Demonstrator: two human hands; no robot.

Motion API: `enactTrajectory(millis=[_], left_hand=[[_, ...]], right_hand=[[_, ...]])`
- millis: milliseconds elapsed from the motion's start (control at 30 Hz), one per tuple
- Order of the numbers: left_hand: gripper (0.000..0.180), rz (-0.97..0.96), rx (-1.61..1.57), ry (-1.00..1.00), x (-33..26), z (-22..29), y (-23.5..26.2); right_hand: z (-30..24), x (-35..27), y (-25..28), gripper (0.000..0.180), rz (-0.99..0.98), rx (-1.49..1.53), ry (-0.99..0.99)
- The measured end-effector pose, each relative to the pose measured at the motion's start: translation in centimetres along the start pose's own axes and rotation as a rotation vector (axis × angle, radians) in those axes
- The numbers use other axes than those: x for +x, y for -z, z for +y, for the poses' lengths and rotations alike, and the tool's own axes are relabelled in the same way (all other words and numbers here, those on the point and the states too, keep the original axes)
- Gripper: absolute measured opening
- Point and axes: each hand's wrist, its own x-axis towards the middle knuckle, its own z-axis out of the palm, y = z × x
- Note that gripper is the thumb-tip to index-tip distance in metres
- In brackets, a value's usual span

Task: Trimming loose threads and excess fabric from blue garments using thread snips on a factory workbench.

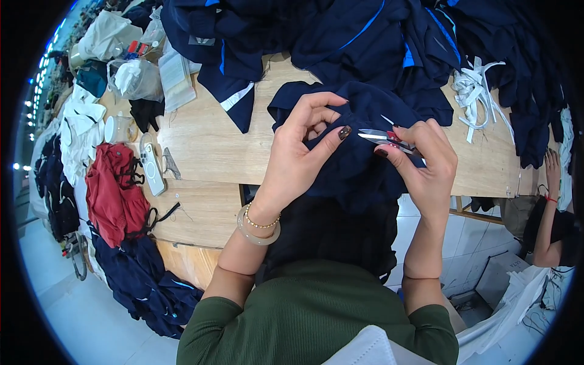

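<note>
Head view, listed by size. Counter point(207, 146): pale wood, filling my frame's middle. Heap of navy clothes point(340, 36): at twelve o'clock, blue trim showing. Red garment point(112, 191): at nine o'clock, on the counter's end. Navy garment point(359, 146): centre, draped over the counter's near edge. My left hand point(301, 152): fingers pinching a fold of that navy garment, thumb pressed to the cloth. My right hand point(426, 161): fingers closed round small thread snips point(380, 137), blades pointing toward nine o'clock, tips just beside the left thumb. White phone point(152, 167): beside the red garment.
</note>
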Motion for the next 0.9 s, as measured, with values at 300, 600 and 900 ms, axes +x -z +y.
enactTrajectory(millis=[300,600,900], left_hand=[[0.03,-0.001,-0.055,0.012,0.0,0.0,-0.1],[0.026,-0.01,0.022,0.009,-0.1,-0.2,0.3],[0.018,-0.107,0.09,0.023,-0.1,0.1,0.6]], right_hand=[[0.1,0.3,-0.4,0.026,-0.001,0.033,0.027],[0.1,0.5,-0.2,0.028,-0.046,-0.032,0.075],[0.2,0.4,-1.0,0.025,0.019,0.588,-0.322]])
